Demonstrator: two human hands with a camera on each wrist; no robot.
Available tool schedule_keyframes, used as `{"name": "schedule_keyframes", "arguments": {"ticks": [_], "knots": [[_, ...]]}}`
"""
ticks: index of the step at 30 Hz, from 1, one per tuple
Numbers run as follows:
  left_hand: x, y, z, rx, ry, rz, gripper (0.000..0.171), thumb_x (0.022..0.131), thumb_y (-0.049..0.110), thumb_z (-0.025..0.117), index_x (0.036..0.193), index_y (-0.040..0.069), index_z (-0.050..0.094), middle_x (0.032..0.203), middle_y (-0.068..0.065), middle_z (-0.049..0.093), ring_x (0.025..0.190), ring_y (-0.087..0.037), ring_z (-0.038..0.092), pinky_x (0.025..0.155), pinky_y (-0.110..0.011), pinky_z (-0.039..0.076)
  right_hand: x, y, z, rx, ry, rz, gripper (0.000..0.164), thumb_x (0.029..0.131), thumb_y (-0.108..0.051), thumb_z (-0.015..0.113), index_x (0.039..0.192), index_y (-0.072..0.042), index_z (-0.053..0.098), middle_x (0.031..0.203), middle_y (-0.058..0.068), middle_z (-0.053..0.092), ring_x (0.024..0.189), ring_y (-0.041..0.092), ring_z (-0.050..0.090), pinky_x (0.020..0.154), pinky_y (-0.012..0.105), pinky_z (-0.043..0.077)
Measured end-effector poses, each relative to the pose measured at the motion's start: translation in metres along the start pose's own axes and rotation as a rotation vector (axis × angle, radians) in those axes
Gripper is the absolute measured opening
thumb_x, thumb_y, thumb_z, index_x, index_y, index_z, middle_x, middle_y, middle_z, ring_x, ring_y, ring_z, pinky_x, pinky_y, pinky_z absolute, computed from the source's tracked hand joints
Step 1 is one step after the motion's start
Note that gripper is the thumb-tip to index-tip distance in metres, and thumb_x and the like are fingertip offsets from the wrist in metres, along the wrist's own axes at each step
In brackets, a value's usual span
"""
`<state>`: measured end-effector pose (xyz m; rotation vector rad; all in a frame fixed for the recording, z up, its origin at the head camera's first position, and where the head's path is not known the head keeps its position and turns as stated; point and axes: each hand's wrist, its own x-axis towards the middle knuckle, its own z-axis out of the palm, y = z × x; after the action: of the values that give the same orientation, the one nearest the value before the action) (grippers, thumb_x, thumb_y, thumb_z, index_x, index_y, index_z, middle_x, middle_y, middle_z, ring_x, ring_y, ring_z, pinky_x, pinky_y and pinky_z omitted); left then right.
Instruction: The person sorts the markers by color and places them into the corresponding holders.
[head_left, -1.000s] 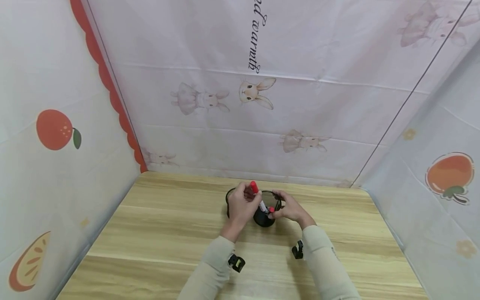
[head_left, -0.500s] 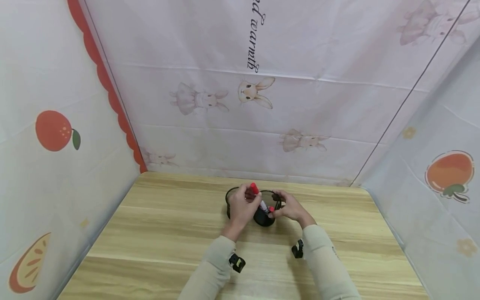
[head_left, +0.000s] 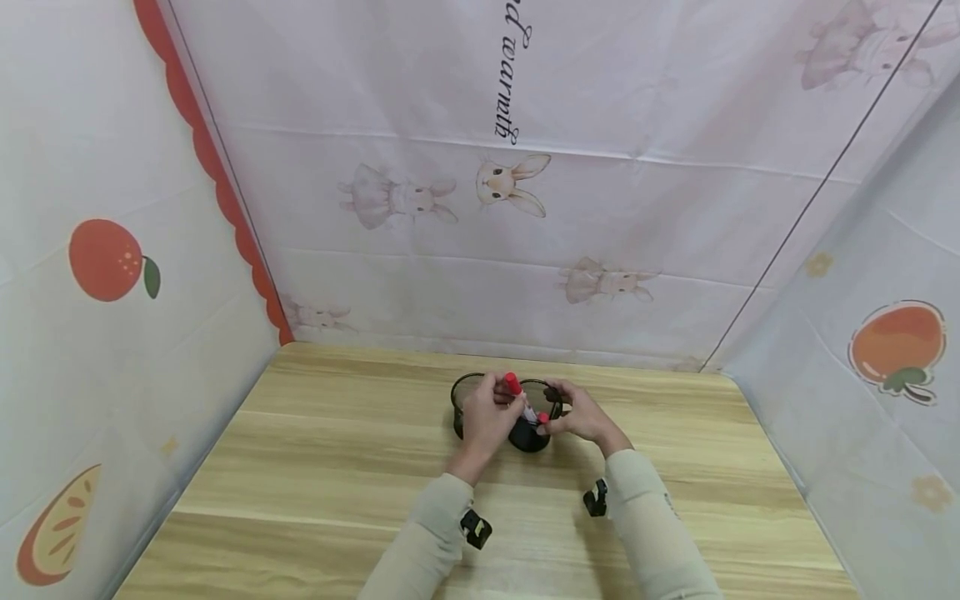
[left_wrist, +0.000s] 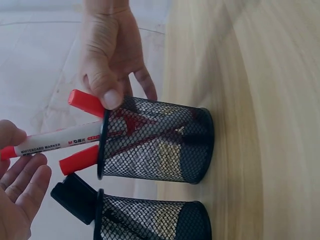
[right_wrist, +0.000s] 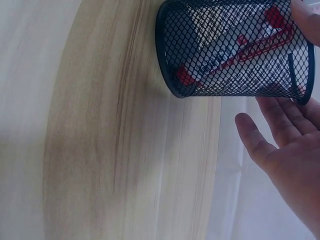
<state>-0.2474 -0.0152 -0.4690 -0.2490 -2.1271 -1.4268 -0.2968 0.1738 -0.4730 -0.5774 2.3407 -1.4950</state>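
Observation:
My left hand pinches a white whiteboard marker by its red end, the other end inside a black mesh pen cup. Two more red-capped markers lean in that cup, one red cap near the right thumb and another red cap lower in the left wrist view. My right hand holds this cup at its rim, thumb on the near side and fingers behind. Through the mesh in the right wrist view a marker lies slanted inside.
Left of this cup stands a second mesh cup, partly hidden behind my left hand in the head view, with a black-capped marker in it. Both stand near the back of the wooden table, before a printed cloth wall.
My left hand has moved slightly down and to the right, and its marker sits a little lower in the cup. The right hand stays at the rim.

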Motion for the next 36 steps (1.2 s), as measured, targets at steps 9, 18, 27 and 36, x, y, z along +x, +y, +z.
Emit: {"name": "schedule_keyframes", "arguments": {"ticks": [9,18,27,36], "knots": [[-0.005,-0.005,0.006,-0.013,-0.070,0.029,0.017,0.078,-0.001,0.067,0.091,0.002,0.056,0.077,-0.005,0.063,0.068,-0.011,0.062,0.060,-0.017,0.050,0.002,0.002,-0.001,0.022,-0.008,-0.001,0.085,0.066,-0.003,0.082,0.138,0.004,0.037,0.132,0.024,0.044,0.124,0.041,0.036,0.092,0.050,0.040],[-0.008,-0.008,0.009,0.018,-0.073,0.089,0.017,0.077,-0.002,0.068,0.091,0.002,0.059,0.076,-0.006,0.064,0.066,-0.011,0.063,0.057,-0.016,0.049,0.000,0.004,0.000,0.056,-0.004,-0.005,0.085,0.067,0.001,0.080,0.139,0.004,0.035,0.133,0.026,0.043,0.125,0.041,0.035,0.091,0.048,0.042],[-0.011,-0.010,0.009,0.074,-0.083,0.063,0.020,0.078,0.001,0.070,0.094,0.001,0.058,0.077,-0.006,0.065,0.067,-0.012,0.063,0.059,-0.017,0.050,0.000,0.011,0.006,0.089,-0.002,-0.022,0.087,0.070,0.003,0.077,0.142,0.004,0.028,0.139,0.030,0.033,0.127,0.042,0.032,0.092,0.049,0.041],[-0.016,-0.012,0.011,0.106,-0.082,0.050,0.019,0.074,0.001,0.074,0.088,0.003,0.061,0.074,-0.004,0.065,0.065,-0.009,0.062,0.057,-0.017,0.049,-0.001,0.019,0.012,0.135,0.038,-0.048,0.088,0.069,0.008,0.076,0.143,0.001,0.029,0.138,0.031,0.034,0.127,0.043,0.032,0.093,0.053,0.037]]}}
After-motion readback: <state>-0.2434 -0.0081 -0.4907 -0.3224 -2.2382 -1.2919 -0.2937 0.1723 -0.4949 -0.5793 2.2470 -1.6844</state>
